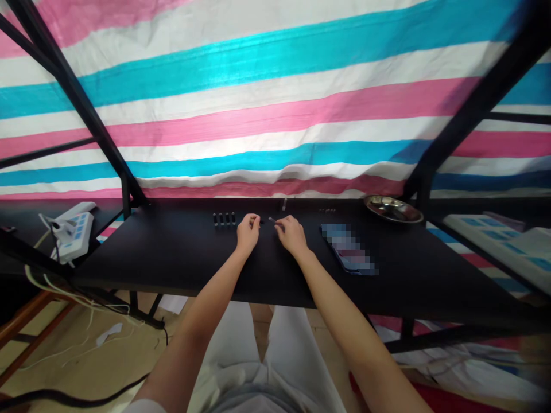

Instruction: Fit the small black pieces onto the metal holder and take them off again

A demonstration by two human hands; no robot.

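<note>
Over the black table (172,252), my left hand (248,234) is closed in a pinch, with a small dark piece (262,221) showing at its fingertips. A short gap away, my right hand (293,234) pinches a small pale, tube-like piece (271,219) that points toward the left hand. Left of my hands stands a row of several small black cylinders (221,219) with lighter ends. A small clear tube (284,204) is behind my hands near the back edge. My fingers partly hide both held pieces, and their exact kind is too small to make out.
Several tiny pieces (327,210) lie to the right, before a shiny metal dish (394,209). A pixelated, phone-shaped object (348,249) lies right of my right hand. Black frame posts and a striped sheet (275,115) bound the back. A power strip (77,236) sits far left.
</note>
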